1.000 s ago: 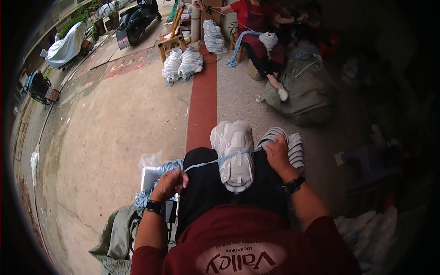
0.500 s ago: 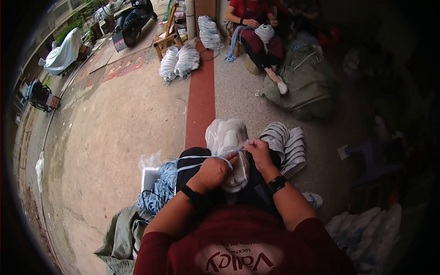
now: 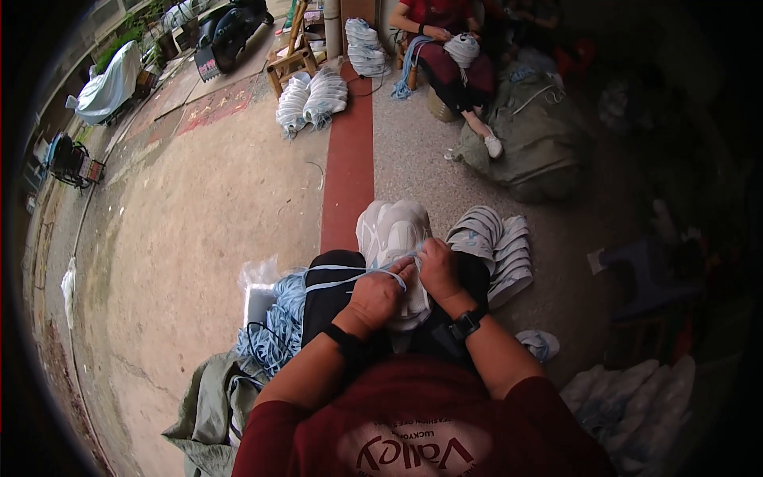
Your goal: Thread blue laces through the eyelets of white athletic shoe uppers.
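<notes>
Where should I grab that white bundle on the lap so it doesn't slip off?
Probably by its far rounded end, coming in from the front: the white bundle sticks out past the knees there, bare. The near end is covered by the left hand, right hand and pale blue cord.

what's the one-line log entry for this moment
left hand: on light-blue strap | right hand: on white stack | both over lap | strap bundle at left
</notes>
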Tool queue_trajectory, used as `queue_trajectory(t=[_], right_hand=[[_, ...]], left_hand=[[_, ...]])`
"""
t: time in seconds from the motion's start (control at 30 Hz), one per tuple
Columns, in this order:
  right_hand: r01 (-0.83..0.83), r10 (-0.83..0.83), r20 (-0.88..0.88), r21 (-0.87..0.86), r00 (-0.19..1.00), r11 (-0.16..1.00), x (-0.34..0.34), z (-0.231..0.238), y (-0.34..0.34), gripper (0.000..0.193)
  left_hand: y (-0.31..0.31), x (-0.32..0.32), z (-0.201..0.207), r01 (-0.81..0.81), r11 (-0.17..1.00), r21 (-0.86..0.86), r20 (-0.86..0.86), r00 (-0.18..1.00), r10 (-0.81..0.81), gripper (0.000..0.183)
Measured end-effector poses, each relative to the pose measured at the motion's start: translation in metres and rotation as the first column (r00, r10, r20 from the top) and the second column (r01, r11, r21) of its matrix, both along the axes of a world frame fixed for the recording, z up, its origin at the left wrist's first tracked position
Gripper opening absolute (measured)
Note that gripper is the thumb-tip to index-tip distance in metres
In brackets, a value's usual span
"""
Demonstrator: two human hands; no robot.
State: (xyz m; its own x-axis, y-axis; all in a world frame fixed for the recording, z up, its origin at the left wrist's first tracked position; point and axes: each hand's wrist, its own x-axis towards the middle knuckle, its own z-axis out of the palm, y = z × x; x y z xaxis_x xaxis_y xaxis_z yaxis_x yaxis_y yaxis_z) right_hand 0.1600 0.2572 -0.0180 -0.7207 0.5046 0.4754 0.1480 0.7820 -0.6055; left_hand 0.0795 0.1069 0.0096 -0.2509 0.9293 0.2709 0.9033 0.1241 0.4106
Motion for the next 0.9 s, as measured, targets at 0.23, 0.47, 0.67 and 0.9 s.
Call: queue_trajectory(t=[0.23,0.47,0.67,0.9], right_hand=[[-0.059,0.043,0.232,0.063,0.972,0.996,-0.012,-0.002,0.010,0.017],[0.148,-0.165,-0.023,-0.332,0.986,0.932,-0.013,-0.007,-0.003,0.019],[-0.009,-0.024,0.332,0.099,0.943,0.995,0.008,0.024,-0.017,0.012],[-0.188,0.143,0.510,0.037,0.848,0.982,0.014,0.039,-0.013,0.031]], left_hand=[[-0.001,0.002,-0.001,-0.027,0.999,0.024,0.048,0.999,0.026,0.033],[0.000,0.003,-0.002,-0.035,0.993,0.109,0.019,0.999,0.033,0.026],[-0.002,0.000,-0.002,0.009,0.974,0.225,0.040,0.999,-0.018,0.020],[0.001,-0.001,0.004,0.032,0.983,0.178,0.017,0.999,-0.036,0.023]])
